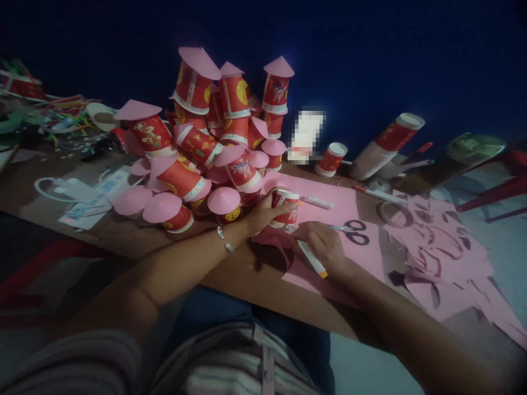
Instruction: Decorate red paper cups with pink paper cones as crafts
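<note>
My left hand is wrapped round a red paper cup with a white rim, steadying it upright over pink paper. In my right hand is a white marker pen with an orange end, its other end close to the cup's base and hidden by my fingers. Under both hands lies a sheet of pink paper with a curved cut edge. Scissors with dark handles rest on it beside my right hand, and another white marker lies behind the cup.
Several red cups with pink cone tops are piled at the left. A single red cup and a leaning cup stack stand behind. Tape and pink paper scraps lie right; a white power strip lies left.
</note>
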Action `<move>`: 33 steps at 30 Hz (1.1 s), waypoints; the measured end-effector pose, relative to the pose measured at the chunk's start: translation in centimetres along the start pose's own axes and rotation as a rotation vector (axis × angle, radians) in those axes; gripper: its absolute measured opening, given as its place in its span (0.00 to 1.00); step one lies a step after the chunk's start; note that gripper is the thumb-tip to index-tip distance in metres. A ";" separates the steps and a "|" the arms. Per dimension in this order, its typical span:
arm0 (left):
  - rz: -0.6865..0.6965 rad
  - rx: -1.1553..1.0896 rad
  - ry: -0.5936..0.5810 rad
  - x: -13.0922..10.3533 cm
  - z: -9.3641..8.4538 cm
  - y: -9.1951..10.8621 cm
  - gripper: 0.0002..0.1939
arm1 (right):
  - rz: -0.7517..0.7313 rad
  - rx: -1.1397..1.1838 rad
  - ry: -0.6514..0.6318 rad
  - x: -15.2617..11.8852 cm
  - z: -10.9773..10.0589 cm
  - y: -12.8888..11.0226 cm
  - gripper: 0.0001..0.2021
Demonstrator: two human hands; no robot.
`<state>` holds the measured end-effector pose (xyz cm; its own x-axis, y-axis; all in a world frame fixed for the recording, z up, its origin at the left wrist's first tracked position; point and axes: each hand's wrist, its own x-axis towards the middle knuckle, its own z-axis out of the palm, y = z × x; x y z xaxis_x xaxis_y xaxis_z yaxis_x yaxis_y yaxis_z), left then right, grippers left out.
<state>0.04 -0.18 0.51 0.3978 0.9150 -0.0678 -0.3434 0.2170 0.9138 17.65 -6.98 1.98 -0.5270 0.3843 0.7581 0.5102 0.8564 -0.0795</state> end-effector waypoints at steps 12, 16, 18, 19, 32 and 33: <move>0.010 -0.012 0.004 0.0 0.0 0.0 0.27 | -0.010 -0.035 0.011 0.2 0.1 -0.2 0.06; 0.014 -0.022 0.003 0.0 0.0 -0.1 0.26 | -0.010 -0.035 0.010 0.1 0.1 -0.3 0.06; 0.005 -0.031 0.007 0.0 0.0 -0.2 0.26 | -0.012 -0.028 0.002 0.2 0.0 -0.3 0.06; 0.004 -0.034 0.010 0.0 0.0 -0.2 0.27 | -0.012 -0.024 -0.003 0.2 0.0 -0.3 0.07; -0.003 -0.019 0.028 0.1 -0.1 -0.2 0.26 | -0.044 0.002 -0.016 0.2 -0.3 -0.5 0.03; -0.004 -0.020 0.030 0.1 -0.1 -0.2 0.26 | -0.048 -0.002 -0.017 0.2 -0.3 -0.5 0.03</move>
<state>0.05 -0.14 0.28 0.3734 0.9238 -0.0843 -0.3591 0.2277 0.9051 17.50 -7.43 2.37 -0.5622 0.3490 0.7497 0.4853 0.8733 -0.0426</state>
